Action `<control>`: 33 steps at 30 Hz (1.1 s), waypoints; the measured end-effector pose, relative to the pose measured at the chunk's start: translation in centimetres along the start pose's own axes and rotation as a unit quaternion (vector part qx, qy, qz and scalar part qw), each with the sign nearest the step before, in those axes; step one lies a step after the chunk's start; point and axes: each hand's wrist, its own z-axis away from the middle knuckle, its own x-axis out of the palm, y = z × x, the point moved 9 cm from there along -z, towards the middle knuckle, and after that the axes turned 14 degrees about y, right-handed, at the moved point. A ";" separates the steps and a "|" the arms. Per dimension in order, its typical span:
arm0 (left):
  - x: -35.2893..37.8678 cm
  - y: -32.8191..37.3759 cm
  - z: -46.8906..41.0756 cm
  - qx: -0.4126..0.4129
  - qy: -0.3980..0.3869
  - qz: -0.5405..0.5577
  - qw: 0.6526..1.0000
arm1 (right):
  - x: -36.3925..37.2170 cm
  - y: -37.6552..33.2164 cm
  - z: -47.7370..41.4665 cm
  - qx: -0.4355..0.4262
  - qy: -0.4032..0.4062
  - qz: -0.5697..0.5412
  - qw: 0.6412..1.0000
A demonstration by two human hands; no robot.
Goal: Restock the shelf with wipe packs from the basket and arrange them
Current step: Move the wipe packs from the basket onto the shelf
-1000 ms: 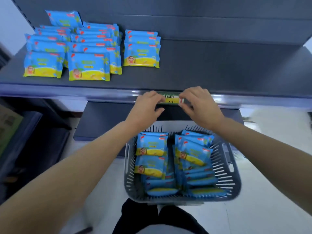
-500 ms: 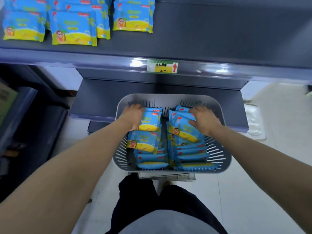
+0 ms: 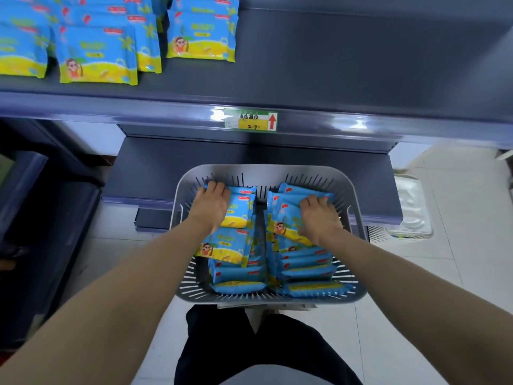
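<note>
Grey basket point(image 3: 261, 172) under shelf point(image 3: 361, 65), wipe packs point(image 3: 238, 273) long-axis crosswise, left hand point(image 3: 212, 202) and right hand point(image 3: 319, 218) tight around top ones

Wipe packs point(image 3: 97, 54) on grey shelf point(image 3: 333, 65)

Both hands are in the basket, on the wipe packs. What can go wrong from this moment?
The right hand holds the right top pack of a tilted, loose pile; neighbours may slide.
The left hand curls over the far edge of the left top pack; that grip may slip.
Rising, either pack may catch the shelf lip.
</note>
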 end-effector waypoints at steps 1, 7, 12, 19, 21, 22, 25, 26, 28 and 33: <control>0.0 0.0 0.0 -0.003 -0.004 -0.004 1.000 | 0.1 -0.1 0.0 0.000 0.004 0.011 1.000; -0.9 -0.3 0.3 -0.024 -0.034 0.027 0.999 | -0.1 -0.2 -0.1 0.004 0.001 -0.001 1.000; -4.1 -0.3 0.2 -0.041 -0.082 0.197 0.976 | -3.9 -0.5 -0.4 -0.002 0.002 -0.094 0.996; -14.8 -5.5 -1.3 -0.052 -0.006 0.304 0.951 | -22.0 0.8 -3.1 -0.036 0.154 -0.188 0.969; -17.7 -8.0 -1.7 -0.063 0.028 0.319 0.945 | -27.3 0.8 -4.1 -0.041 0.201 -0.208 0.956; -19.1 -9.2 -1.9 -0.069 0.045 0.326 0.942 | -29.6 0.5 -4.9 -0.042 0.224 -0.220 0.948; -22.5 -12.9 -2.4 -0.089 0.108 0.334 0.932 | -34.4 -0.6 -8.3 -0.032 0.278 -0.254 0.926; -23.4 -14.0 -2.5 -0.094 0.128 0.335 0.929 | -35.3 -1.1 -9.7 -0.029 0.283 -0.262 0.922; -24.7 -15.8 -2.6 -0.098 0.156 0.338 0.923 | -35.8 -2.6 -12.7 -0.032 0.269 -0.266 0.925; -24.7 -19.8 -3.7 -0.109 0.179 0.339 0.917 | -33.2 -6.6 -20.0 -0.040 0.169 -0.238 0.956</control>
